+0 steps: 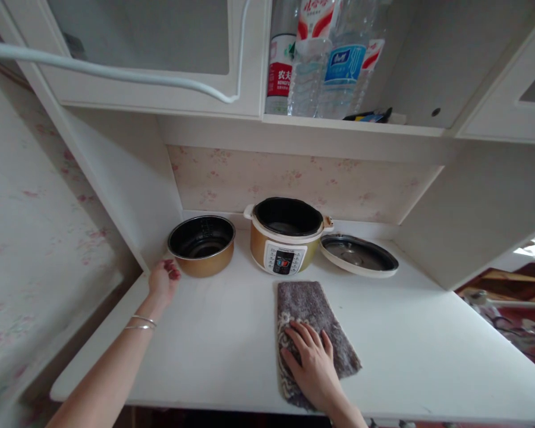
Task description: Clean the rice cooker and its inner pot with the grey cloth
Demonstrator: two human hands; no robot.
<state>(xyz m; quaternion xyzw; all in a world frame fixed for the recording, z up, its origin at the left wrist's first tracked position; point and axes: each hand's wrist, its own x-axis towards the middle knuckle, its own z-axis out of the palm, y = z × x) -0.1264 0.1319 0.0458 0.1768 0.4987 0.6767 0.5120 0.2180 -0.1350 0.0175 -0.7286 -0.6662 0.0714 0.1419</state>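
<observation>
My left hand (164, 278) is beside the gold inner pot (205, 266), its fingers curled in and nothing visible in them. Whether it touches the pot's side I cannot tell. That pot has a black inside and stands upright at the left. My right hand (311, 362) lies with fingers spread on a folded grey-brown towel (305, 297) with a pale curly pattern. Behind the towel stands a gold and white electric pressure cooker (258, 241), open at the top, its control panel facing me. To its right, the cooker's lid (356, 255) rests with its dark underside up.
These things stand on a white countertop (223, 345). Above it hangs a white cupboard (160, 92) with plastic bottles (310, 77) on its open shelf. A white cable (116, 72) runs across the upper left. Side panels (129, 172) bound the nook.
</observation>
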